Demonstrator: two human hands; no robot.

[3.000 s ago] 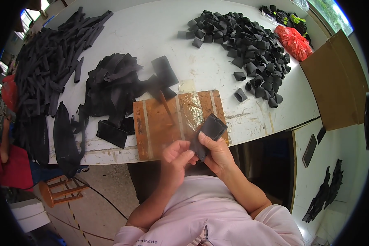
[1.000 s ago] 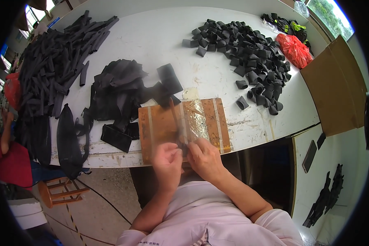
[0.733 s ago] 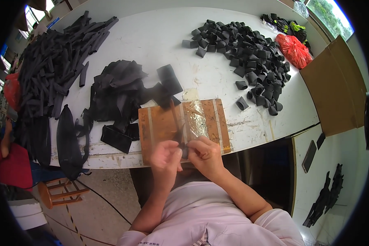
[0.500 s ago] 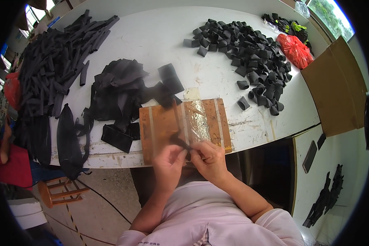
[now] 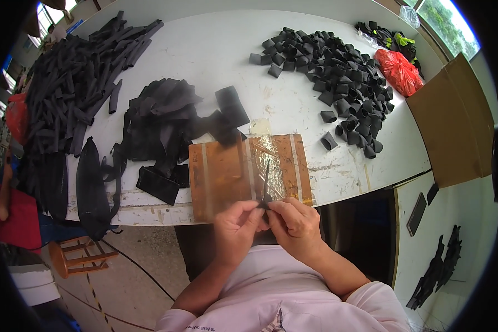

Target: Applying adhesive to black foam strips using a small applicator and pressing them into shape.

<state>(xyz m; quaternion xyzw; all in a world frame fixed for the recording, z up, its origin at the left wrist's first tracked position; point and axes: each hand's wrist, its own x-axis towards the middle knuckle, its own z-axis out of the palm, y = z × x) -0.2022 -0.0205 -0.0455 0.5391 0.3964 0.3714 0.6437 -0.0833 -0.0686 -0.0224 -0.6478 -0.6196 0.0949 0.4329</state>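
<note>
My left hand (image 5: 237, 228) and my right hand (image 5: 296, 226) meet at the near edge of a wooden board (image 5: 218, 180) with clear tape strips. Thumbs and fingers of both pinch a small black fabric piece (image 5: 266, 199). A thin dark end of it points away from me over the shiny tape. Most of the piece is hidden by my fingertips, so its full shape cannot be made out. Left of the board lie flat black fabric pieces (image 5: 163, 119) in a loose heap, one folded piece (image 5: 232, 105) apart at its right.
Long black fabric tubes (image 5: 72, 77) are piled at the far left. Several short black loops (image 5: 337, 66) form a heap at the far right, near a red plastic bag (image 5: 398, 71) and a cardboard sheet (image 5: 454, 122). A wooden stool (image 5: 83, 257) stands at lower left.
Both hands have moved slightly right and toward me with the black piece. Its dark end now points away from me; before, it lay to the left over the board.
</note>
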